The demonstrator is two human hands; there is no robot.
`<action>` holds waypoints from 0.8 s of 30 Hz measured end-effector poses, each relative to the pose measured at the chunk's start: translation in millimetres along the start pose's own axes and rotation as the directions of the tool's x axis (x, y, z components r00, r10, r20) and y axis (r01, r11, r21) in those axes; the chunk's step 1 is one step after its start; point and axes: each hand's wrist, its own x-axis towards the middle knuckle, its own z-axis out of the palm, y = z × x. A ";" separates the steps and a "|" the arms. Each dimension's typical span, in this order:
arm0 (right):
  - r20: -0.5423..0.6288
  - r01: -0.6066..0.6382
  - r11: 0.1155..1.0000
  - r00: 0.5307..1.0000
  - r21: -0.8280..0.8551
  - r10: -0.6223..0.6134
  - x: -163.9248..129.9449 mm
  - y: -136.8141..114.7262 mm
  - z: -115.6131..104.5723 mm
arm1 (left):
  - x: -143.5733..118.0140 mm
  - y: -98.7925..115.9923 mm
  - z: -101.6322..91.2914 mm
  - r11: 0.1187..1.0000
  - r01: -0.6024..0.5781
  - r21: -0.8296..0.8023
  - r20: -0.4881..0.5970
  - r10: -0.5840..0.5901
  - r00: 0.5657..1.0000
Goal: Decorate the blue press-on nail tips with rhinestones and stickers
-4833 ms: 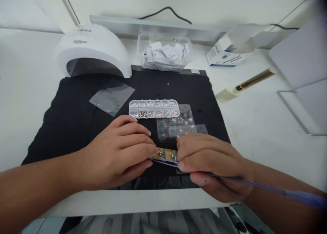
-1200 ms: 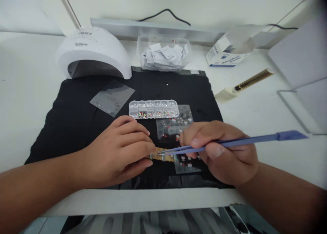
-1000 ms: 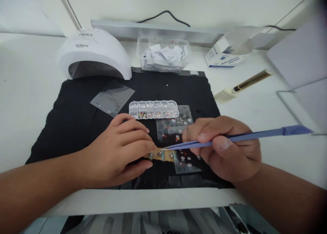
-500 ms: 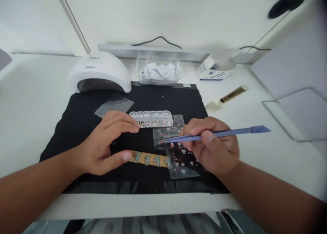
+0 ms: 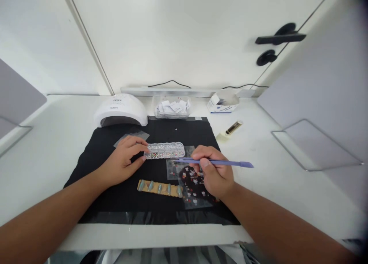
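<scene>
My left hand point(image 5: 126, 160) is at the left end of a clear compartment case point(image 5: 169, 145) of tiny rhinestones, its fingers and thumb closed on that end. Purple tweezers point(image 5: 224, 162) are pinched in my right hand point(image 5: 217, 172), tips pointing left just below the case. I cannot make out anything between the tips. Nearer me lies a tan strip point(image 5: 165, 193) bearing several pale blue-green false nails. Partly under my right hand are clear sticker sheets point(image 5: 192, 191) printed with small cartoon cats.
A black mat point(image 5: 115, 197) covers the work area on a white table point(image 5: 287, 202). Behind it stand a white nail lamp point(image 5: 120, 108), a clear bin point(image 5: 172, 108) of white packets and an open box point(image 5: 223, 104). A gold-capped bottle point(image 5: 231, 129) lies right.
My left hand has left the nail strip and closed on the case's end. The tweezers have come to the case's lower edge. The camera view has tilted up.
</scene>
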 end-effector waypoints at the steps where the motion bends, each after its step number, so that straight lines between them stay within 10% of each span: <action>1: 0.014 0.017 1.000 1.000 -0.015 -0.017 1.2 -0.8 -0.8 | 0.4 0.8 -0.6 1.000 0.013 0.011 0.001 -0.013 1.000; 13: 0.239 0.235 0.963 0.950 -0.133 -0.199 29.7 -50.3 -17.4 | 7.7 -0.1 -30.0 0.993 0.111 0.026 0.036 -0.112 0.993; 24: 0.263 0.205 0.978 0.946 -0.032 -0.190 63.1 -30.5 5.8 | 46.0 -27.1 -14.0 0.927 -0.304 -0.219 0.183 0.345 0.921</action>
